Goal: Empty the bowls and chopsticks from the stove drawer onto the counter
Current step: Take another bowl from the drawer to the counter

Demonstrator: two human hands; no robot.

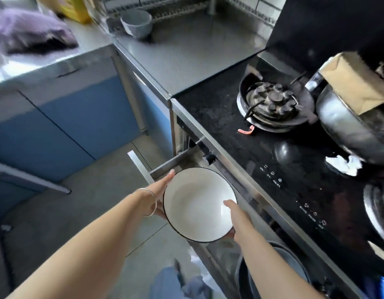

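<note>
A large white bowl (197, 203) with a thin black rim is held above the open stove drawer (169, 164), tilted toward me. My left hand (158, 190), with a silver bangle on the wrist, grips its left rim. My right hand (234, 214) grips its near right rim, thumb inside. The bowl hides the drawer's contents; no chopsticks are visible. A grey bowl (136, 22) stands far back on the steel counter (186, 55).
The black stove top (262, 156) carries a gas burner (273, 102), a steel pot (350, 130) with a cardboard box on it, and a small pink strip (246, 130). Blue cabinets (68, 126) stand left. A dark bin (273, 275) sits on the floor below my right arm.
</note>
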